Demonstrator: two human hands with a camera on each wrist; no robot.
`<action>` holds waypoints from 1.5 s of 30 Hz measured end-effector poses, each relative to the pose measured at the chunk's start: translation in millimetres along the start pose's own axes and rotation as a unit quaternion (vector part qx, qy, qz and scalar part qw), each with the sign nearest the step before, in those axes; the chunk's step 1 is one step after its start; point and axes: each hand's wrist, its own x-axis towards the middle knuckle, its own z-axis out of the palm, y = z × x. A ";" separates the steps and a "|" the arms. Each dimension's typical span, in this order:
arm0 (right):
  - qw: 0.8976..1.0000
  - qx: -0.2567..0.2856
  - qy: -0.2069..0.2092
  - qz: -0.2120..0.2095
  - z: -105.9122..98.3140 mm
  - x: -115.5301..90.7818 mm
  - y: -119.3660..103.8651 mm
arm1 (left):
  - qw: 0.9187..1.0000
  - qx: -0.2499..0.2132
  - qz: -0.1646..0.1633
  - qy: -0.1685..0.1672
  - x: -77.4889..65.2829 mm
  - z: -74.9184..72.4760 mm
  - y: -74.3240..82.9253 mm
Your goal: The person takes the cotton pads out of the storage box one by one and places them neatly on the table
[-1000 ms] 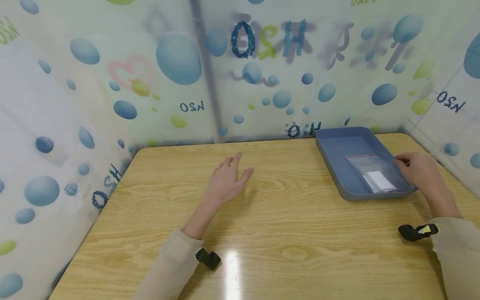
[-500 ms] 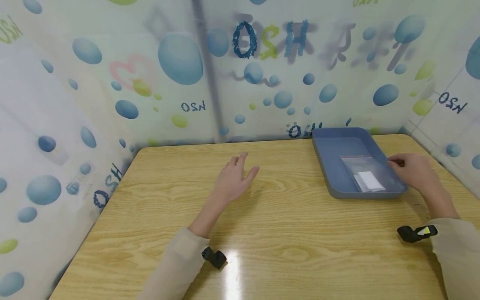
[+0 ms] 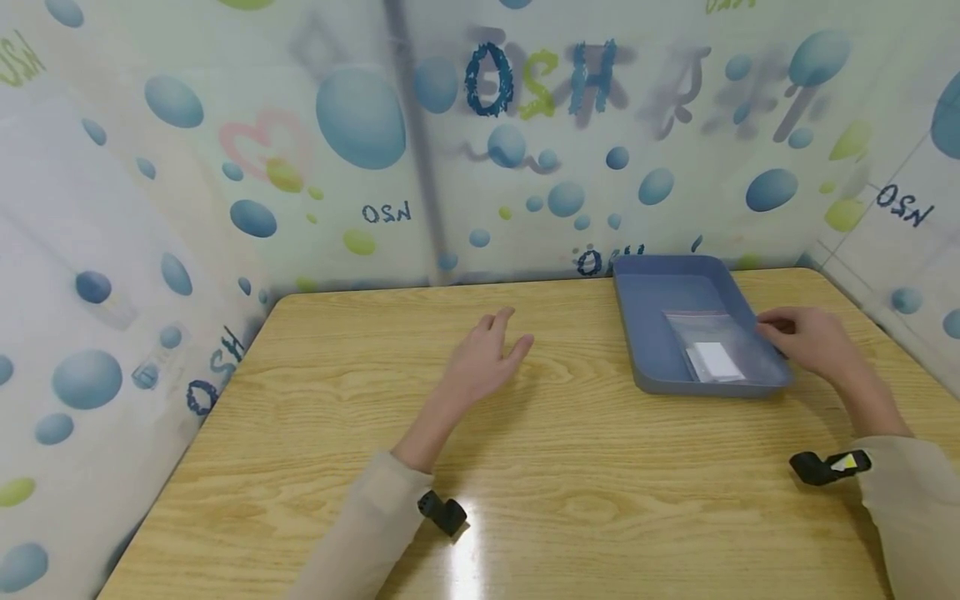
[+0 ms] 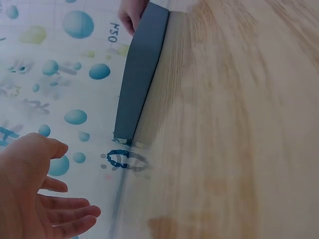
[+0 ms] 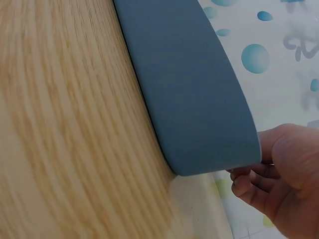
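A blue-grey rectangular tray point(image 3: 671, 292) lies on the right part of the wooden table. Inside it is a clear zip bag point(image 3: 697, 327) with a white flat piece point(image 3: 717, 362) in it; what that piece is, I cannot tell. My right hand point(image 3: 813, 340) pinches the tray's right wall, with curled fingers on its outer side in the right wrist view and the thumb partly hidden behind the wall point(image 5: 194, 89). Left of the tray, my left hand point(image 3: 483, 360) hovers over the table, fingers loosely extended and holding nothing, apart from the tray.
The wooden table point(image 3: 600, 483) extends to a back wall point(image 3: 300, 192) covered in a bubble-print sheet, with more of it at left and right. A small black camera sits on each wrist, the left camera point(image 3: 442, 512) and the right camera point(image 3: 828, 467).
The tray with the bag in it has slid left across the table, my right hand moving along with it. My left hand has shifted a little to the right, towards the tray.
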 end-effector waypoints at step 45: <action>0.989 0.126 -0.074 -0.015 27.5 6.4 -44.7 | 0.993 -0.103 0.052 -0.001 20.4 19.8 52.6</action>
